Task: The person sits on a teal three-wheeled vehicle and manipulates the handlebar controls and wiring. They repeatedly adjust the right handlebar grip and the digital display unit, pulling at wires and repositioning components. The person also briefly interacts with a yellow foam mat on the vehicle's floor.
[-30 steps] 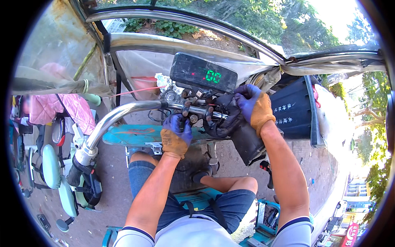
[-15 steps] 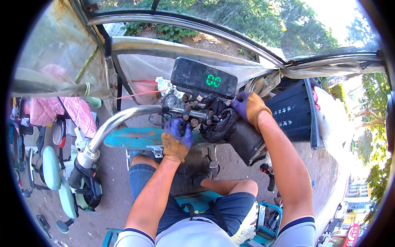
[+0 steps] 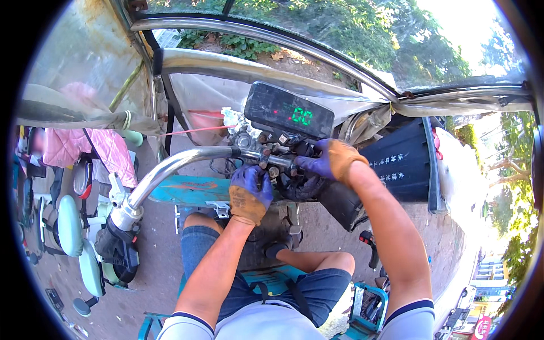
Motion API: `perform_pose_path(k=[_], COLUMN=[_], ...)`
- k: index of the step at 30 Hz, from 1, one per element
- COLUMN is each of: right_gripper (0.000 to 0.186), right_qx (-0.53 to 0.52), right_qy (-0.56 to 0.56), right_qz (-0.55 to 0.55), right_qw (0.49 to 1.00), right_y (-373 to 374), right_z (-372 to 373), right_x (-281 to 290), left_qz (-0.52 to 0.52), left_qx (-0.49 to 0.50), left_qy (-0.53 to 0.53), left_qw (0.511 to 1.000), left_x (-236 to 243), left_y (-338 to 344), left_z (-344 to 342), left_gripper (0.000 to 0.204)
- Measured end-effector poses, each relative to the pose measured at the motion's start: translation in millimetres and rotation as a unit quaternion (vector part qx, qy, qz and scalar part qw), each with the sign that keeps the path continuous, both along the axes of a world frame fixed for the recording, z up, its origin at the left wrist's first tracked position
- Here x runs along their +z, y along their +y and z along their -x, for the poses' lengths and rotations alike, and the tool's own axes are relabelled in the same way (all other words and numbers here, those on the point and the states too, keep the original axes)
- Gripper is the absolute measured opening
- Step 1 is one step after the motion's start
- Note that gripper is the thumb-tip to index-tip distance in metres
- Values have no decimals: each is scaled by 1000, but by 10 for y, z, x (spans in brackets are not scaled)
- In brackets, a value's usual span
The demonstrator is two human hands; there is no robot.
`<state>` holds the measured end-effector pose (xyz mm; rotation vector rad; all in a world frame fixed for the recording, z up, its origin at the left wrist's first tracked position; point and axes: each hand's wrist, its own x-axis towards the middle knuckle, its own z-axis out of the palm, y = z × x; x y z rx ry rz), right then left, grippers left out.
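A chrome handlebar (image 3: pixel 181 160) curves in from the left to a bolted clamp (image 3: pixel 266 158). Just below that clamp is my left hand (image 3: pixel 249 192), in a purple and tan glove, its fingers curled together; whatever they pinch is hidden. My right hand (image 3: pixel 331 161), gloved alike, reaches the right end of the bar beside dark cloth and cables (image 3: pixel 303 184). Its fingers are closed there, and the glove hides what they grip. Above both hands sits a black display (image 3: pixel 289 110) with lit green digits and small red lights. A black bag (image 3: pixel 343 207) hangs below my right wrist.
A turquoise panel (image 3: pixel 187 190) lies behind my left hand. To the right stands a dark blue bin (image 3: pixel 399 164). A metal frame (image 3: pixel 272 33) with clear sheeting runs across the front. Parked scooters with mint seats (image 3: pixel 71 226) and a pink quilted cover (image 3: pixel 107 153) are at left.
My right hand has moved left and down from the display's lower edge to the bar's end. Red lights now show on the display. My left hand stays below the clamp. The view has shifted slightly.
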<state>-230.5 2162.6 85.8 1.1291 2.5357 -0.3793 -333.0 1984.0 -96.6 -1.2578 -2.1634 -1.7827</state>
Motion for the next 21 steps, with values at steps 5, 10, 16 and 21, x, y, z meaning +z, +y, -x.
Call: perform_pose_path(k=[5,10,16,21], right_gripper=[46,41,44,46], right_qx=[-22,-111,-222,-156], right_qy=[-35,9,-41,-52], right_qz=[-148,-211,-139,-175], right_qw=[988,971,964,971], right_y=[115,416,499,538], right_z=[-97,-901,-991,-773], right_x=[13,243,168,170], left_qz=[-28,27,122,184], left_qx=[-9,31,50,59], left_qy=[30,45,-52,-98], left_qw=[999,998,990,976], left_x=[31,81,58,55], left_y=[7,8,30,68], left_z=[25,14,-15,-65], left_gripper=[25,25,28,29])
